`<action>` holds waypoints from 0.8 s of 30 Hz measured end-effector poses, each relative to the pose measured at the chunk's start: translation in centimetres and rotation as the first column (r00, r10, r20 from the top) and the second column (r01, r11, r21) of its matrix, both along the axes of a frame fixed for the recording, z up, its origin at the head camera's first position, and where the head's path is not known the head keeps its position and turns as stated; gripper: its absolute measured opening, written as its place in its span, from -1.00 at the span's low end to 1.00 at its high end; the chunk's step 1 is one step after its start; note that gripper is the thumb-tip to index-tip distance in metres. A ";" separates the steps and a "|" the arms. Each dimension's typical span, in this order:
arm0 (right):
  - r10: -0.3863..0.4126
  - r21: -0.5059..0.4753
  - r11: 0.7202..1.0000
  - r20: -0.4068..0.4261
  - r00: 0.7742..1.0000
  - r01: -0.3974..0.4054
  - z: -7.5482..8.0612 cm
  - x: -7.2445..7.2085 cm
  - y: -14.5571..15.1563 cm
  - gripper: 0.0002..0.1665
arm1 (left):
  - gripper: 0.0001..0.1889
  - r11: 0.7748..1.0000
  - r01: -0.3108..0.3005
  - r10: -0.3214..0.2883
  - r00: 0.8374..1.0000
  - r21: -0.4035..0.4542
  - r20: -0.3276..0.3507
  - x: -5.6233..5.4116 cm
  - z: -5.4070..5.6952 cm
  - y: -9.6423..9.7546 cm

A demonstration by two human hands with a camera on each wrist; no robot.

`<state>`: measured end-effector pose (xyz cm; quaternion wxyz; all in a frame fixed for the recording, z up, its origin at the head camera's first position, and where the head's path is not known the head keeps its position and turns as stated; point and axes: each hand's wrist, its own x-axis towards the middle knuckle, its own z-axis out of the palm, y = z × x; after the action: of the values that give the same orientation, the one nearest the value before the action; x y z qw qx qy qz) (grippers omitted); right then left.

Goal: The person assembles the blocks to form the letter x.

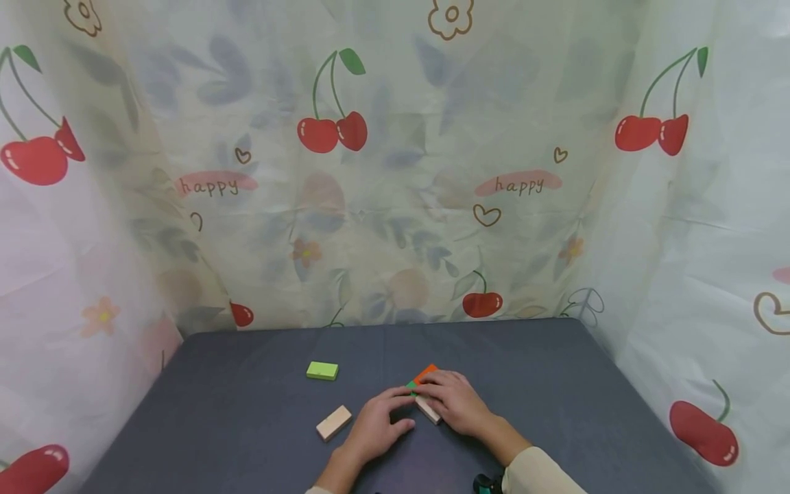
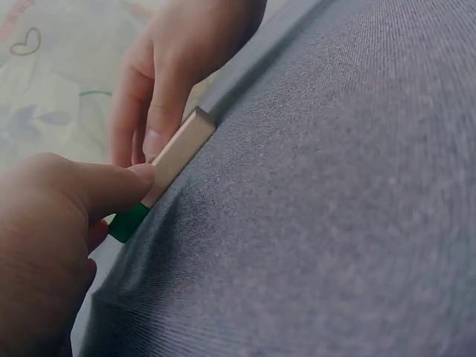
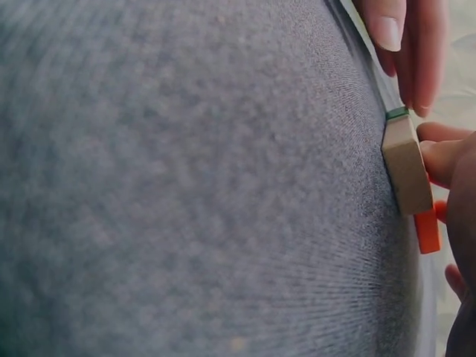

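Three blocks lie together in a small angled group on the dark cloth, partly hidden by the hands. In the head view the green block (image 1: 411, 387) is at the corner, the orange block (image 1: 426, 372) runs to the upper right and a pale wooden block (image 1: 428, 410) to the lower right. My left hand (image 1: 378, 427) reaches in from the left, its fingertips at the green block and its thumb apart. Over the orange and wooden blocks lies my right hand (image 1: 455, 403), fingers stretched toward the corner. The right wrist view shows its fingers beside the wooden block (image 3: 406, 167).
Left of the hands lies another pale wooden block (image 1: 334, 422), with a lime green block (image 1: 323, 370) farther back. The dark table (image 1: 247, 384) is bounded by a patterned curtain (image 1: 382, 206) at the back and both sides.
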<state>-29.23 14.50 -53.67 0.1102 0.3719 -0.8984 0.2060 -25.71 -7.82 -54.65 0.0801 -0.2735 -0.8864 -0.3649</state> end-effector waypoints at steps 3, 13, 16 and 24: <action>-0.002 0.000 1.000 0.012 1.000 0.002 0.0 0.0 -0.1 -0.63 | -0.61 0.999 -0.011 0.010 1.000 0.040 0.009 0.0 -0.2 -0.1; -0.007 -0.007 1.000 0.009 1.000 0.007 -0.2 -0.1 0.0 -0.65 | -0.67 0.991 -0.089 0.087 0.996 0.102 0.031 0.4 1.1 -0.9; -0.012 -0.002 1.000 0.009 1.000 0.012 -0.4 -0.2 0.0 -0.65 | -0.68 0.990 -0.105 0.104 0.994 0.092 0.016 0.5 1.3 -1.4; -0.009 -0.010 1.000 0.009 1.000 0.009 -0.4 -0.2 -0.1 -0.66 | -0.68 0.989 -0.133 0.133 0.991 0.057 -0.006 0.7 1.8 -3.1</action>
<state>-29.45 14.45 -54.03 0.1090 0.3665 -0.8994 0.2119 -25.01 -10.92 -52.86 0.1165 -0.2132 -0.8915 -0.3824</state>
